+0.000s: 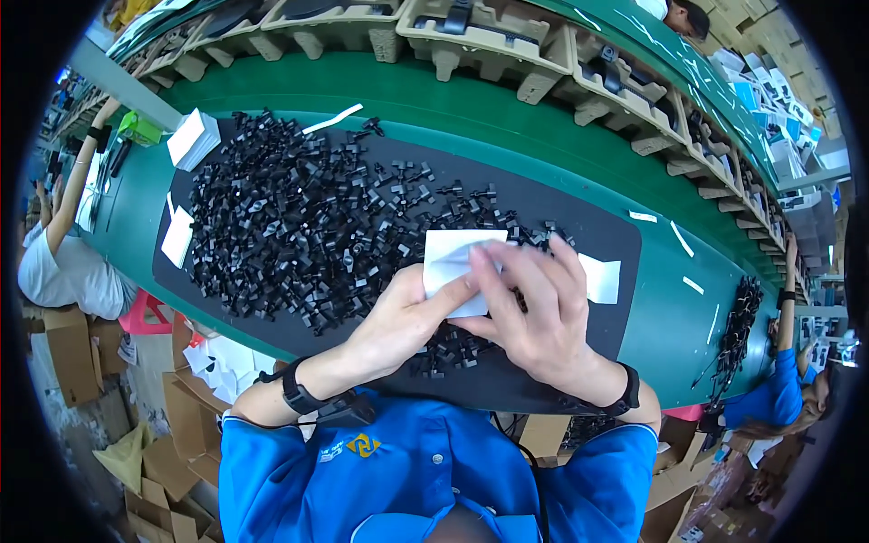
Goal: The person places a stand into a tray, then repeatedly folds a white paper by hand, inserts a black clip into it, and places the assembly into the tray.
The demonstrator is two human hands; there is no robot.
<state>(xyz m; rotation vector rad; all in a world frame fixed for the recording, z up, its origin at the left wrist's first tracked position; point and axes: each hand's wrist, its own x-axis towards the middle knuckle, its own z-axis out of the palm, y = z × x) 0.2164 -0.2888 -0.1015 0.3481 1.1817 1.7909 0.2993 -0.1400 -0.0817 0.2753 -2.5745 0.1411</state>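
Above the near part of a dark mat (579, 348), my left hand (398, 317) is closed on a small white square card (453, 249), its thumb lying across the front. My right hand (539, 312) is over the card's right side with its fingers apart and slightly curled. Motion blurs those fingertips, and whether they touch the card I cannot make out. A big pile of small black plastic parts (281, 217) spreads over the mat, left of and beneath my hands. Beyond my right hand lies another white piece of paper (602, 279).
A stack of white cards (193, 140) stands at the mat's far left, with a loose white card (178, 237) nearer. Moulded trays (484, 41) line the far side of the green table (665, 362). Black cables (738, 335) lie at right. Co-workers sit at both sides.
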